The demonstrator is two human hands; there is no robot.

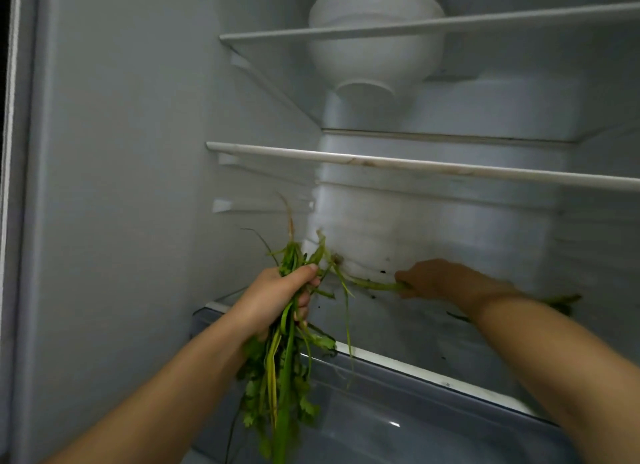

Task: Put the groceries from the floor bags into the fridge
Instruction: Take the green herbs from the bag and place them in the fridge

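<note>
Gripping a bunch of leafy green coriander stalks in my left hand, leaves hanging before the fridge's lowest glass shelf, my right hand pinching one stray green stem on that shelf, white ceramic bowl two shelves up

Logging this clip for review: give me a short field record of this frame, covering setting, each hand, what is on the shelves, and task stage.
setting: open fridge interior, seen from the head camera
left hand: grips a bunch of leafy green herbs, leaves hanging down
right hand: holds a green stem low over the bottom shelf
top shelf: white bowl
middle shelf: nothing visible on it
below: drawer, contents unclear
task stage: herbs being placed, not yet released
</note>
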